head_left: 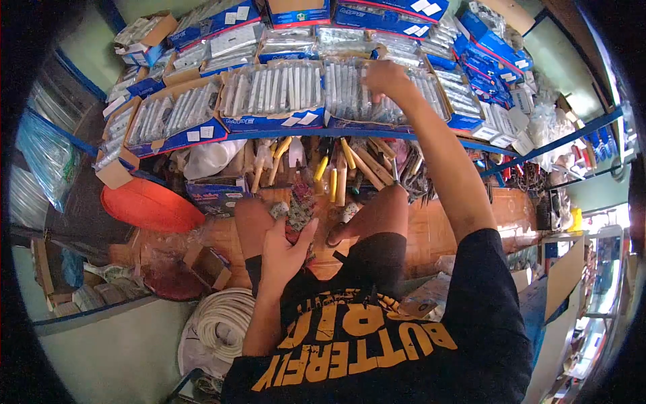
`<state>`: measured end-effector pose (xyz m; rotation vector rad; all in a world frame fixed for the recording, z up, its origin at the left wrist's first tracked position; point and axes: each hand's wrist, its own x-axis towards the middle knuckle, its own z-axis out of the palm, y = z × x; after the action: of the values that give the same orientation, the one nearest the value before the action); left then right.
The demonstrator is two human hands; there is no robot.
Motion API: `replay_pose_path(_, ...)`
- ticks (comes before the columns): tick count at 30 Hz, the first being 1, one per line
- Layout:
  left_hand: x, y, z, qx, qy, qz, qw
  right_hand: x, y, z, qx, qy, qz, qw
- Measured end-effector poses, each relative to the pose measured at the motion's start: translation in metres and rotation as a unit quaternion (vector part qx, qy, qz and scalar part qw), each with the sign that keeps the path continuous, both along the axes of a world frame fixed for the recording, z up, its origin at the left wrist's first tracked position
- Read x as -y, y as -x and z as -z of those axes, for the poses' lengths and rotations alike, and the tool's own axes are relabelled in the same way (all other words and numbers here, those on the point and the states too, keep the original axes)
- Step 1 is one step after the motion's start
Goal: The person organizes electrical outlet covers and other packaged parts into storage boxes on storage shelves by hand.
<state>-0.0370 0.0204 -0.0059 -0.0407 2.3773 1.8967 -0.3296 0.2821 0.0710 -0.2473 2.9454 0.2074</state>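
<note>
My left hand (286, 250) is closed around a crumpled patterned cloth (300, 214), held above my lap between my knees. My right hand (389, 79) reaches forward over the shelf, its fingers curled down at a row of plastic-wrapped silvery packs (346, 87). Whatever those fingers grip, if anything, is too small and hidden to make out. The packs stand on edge in an open blue cardboard box (377, 123). Beside it on the left, another blue box (269, 120) holds similar wrapped packs.
More blue boxes (222, 23) are stacked behind. Wooden and yellow tool handles (346, 153) stand beneath the shelf. A red-orange round tub (151, 209) lies at the left, near a small open carton (207, 266). A white coiled hose (219, 323) rests beside me.
</note>
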Motion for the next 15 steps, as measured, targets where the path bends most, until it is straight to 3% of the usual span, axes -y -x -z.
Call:
replay_pose_path(1, 0.001, 0.000, -0.003, -0.010, 0.033, -0.001, 0.999, -0.006, -0.001, 0.000, -0.002, 0.000, -0.001, 1.000)
replay_pose_path(3, 0.003, -0.003, -0.007, -0.022, 0.030, -0.004, 0.999, -0.019, -0.006, -0.001, -0.149, 0.075, 0.082, 0.983)
replay_pose_path(6, 0.004, -0.005, -0.006, -0.024, 0.016, -0.006, 1.000, -0.013, -0.022, -0.014, -0.050, -0.003, 0.123, 0.991)
replay_pose_path(8, 0.002, -0.004, 0.000, -0.018, 0.001, -0.005, 1.000, -0.025, -0.010, 0.002, -0.035, 0.016, 0.131, 0.991)
replay_pose_path(11, 0.003, -0.001, 0.008, -0.011, -0.009, 0.000, 1.000, -0.027, -0.005, -0.001, -0.016, 0.014, 0.077, 0.997)
replay_pose_path(14, 0.000, -0.001, -0.003, -0.038, 0.003, 0.011, 0.999, -0.060, 0.026, 0.022, -0.076, 0.020, 0.064, 0.995)
replay_pose_path(15, -0.001, -0.001, -0.012, -0.055, 0.027, -0.002, 0.998, -0.066, 0.025, 0.012, -0.051, 0.023, -0.007, 0.998)
